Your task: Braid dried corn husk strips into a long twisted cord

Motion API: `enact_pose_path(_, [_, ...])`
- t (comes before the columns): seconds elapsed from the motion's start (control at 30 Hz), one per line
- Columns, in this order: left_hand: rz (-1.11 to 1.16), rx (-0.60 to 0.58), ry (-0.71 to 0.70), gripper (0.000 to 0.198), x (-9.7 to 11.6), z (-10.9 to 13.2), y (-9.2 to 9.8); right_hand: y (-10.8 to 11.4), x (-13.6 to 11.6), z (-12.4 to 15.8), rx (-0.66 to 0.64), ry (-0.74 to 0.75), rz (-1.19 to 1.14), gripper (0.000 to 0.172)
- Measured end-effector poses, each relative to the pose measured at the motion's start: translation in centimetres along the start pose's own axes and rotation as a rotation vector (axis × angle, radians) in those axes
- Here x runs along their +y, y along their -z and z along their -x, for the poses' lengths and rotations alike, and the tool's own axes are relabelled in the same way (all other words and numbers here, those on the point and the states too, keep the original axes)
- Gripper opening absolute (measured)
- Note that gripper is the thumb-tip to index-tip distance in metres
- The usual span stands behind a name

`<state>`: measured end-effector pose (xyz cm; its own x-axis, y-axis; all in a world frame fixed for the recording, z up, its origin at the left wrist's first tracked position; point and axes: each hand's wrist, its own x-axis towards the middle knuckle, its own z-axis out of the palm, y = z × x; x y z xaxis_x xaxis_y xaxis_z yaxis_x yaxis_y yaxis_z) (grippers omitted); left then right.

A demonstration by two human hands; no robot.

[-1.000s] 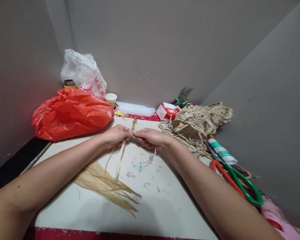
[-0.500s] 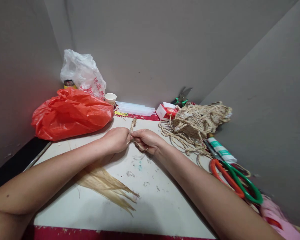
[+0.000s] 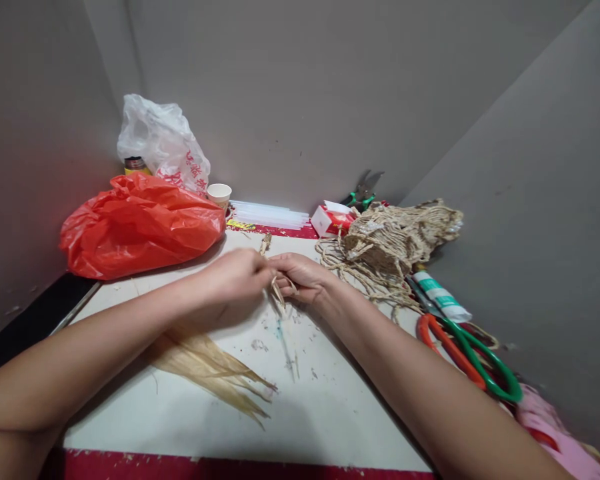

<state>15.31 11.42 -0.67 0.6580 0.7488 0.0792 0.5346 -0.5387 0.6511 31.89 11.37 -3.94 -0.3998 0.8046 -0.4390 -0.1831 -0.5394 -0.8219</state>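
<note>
Over the middle of the white board (image 3: 330,420), my two hands meet around a thin twisted cord of dried husk (image 3: 265,244). Its upper end sticks out beyond my fingers, and loose husk strands (image 3: 279,297) hang below them. My left hand (image 3: 240,277) is closed on the cord, blurred by motion, with its fingertips partly hidden. My right hand (image 3: 303,277) pinches the cord between thumb and fingers, its palm turned inward. Under my left forearm lie flat, pale yellow dried husk leaves (image 3: 210,363), their pointed tips spread toward the right.
A red plastic bag (image 3: 143,230), a white bag (image 3: 165,143) and a paper cup (image 3: 219,194) stand back left. White sticks (image 3: 270,215) lie along the back. On the right are a bundle of braided cord (image 3: 400,237), pruning shears (image 3: 364,192) and scissors with orange and green handles (image 3: 490,370).
My left hand has shifted slightly right and up, over my right fingertips. The loose strands, curled near my right palm before, now hang down toward the board.
</note>
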Motion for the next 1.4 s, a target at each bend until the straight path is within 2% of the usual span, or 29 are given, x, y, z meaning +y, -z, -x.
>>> enact_pose_path(0.07, [0.108, 0.229, 0.044, 0.017, -1.2, -1.0, 0.3, 0.2, -0.2, 0.1, -0.024, 0.012, 0.007, 0.011])
enact_pose_path(0.1, [0.19, 0.261, 0.081, 0.013, -1.7, -1.4, 0.1, 0.3, -0.2, 0.0, -0.037, 0.013, 0.014, 0.01])
enact_pose_path(0.13, [0.302, 0.227, 0.136, 0.01, -2.2, -1.7, -0.3, 0.4, -0.2, 0.0, -0.049, 0.017, 0.021, 0.01])
enact_pose_path(0.23, [0.7, -0.023, 0.32, 0.011, -2.8, -2.0, -1.8, 0.8, -0.3, 0.0, -0.082, 0.027, 0.068, 0.014])
enact_pose_path(0.3, [0.809, -0.084, 0.38, 0.013, -2.7, -1.9, -2.4, 1.0, -0.3, 0.0, -0.094, 0.025, 0.13, 0.017])
enact_pose_path(0.43, [0.618, -0.044, 0.304, 0.016, -3.0, -1.9, -2.1, 1.4, -0.4, 0.2, -0.089, 0.034, 0.307, 0.022])
enact_pose_path(0.53, [0.515, -0.043, 0.253, 0.021, -3.6, -2.0, -1.8, 1.4, -0.6, 0.4, -0.044, 0.089, 0.561, 0.027])
enact_pose_path(0.67, [0.474, -0.066, 0.304, 0.024, -3.5, -1.9, -1.9, 0.9, -0.7, 0.7, 0.069, 0.209, 0.928, 0.028])
enact_pose_path(0.8, [0.499, -0.134, 0.36, 0.023, -3.2, -1.9, -2.2, 0.0, -0.6, 1.1, 0.183, 0.268, 1.166, 0.023])
enact_pose_path(1.07, [0.533, -0.123, 0.402, 0.018, -3.5, -2.0, -2.5, -0.1, -1.3, 1.7, 0.213, 0.268, 1.31, 0.02])
enact_pose_path(1.2, [0.551, -0.108, 0.396, 0.022, -3.4, -2.0, -2.5, -0.5, -1.8, 2.0, 0.24, 0.248, 1.281, 0.02])
enact_pose_path(1.33, [0.675, -0.116, 0.364, 0.021, -3.6, -2.0, -2.5, -1.6, -1.1, 1.9, 0.222, 0.249, 1.21, 0.024])
enact_pose_path(1.4, [0.747, -0.115, 0.37, 0.021, -3.6, -1.9, -2.5, -2.2, -0.6, 1.9, 0.253, 0.253, 1.258, 0.024])
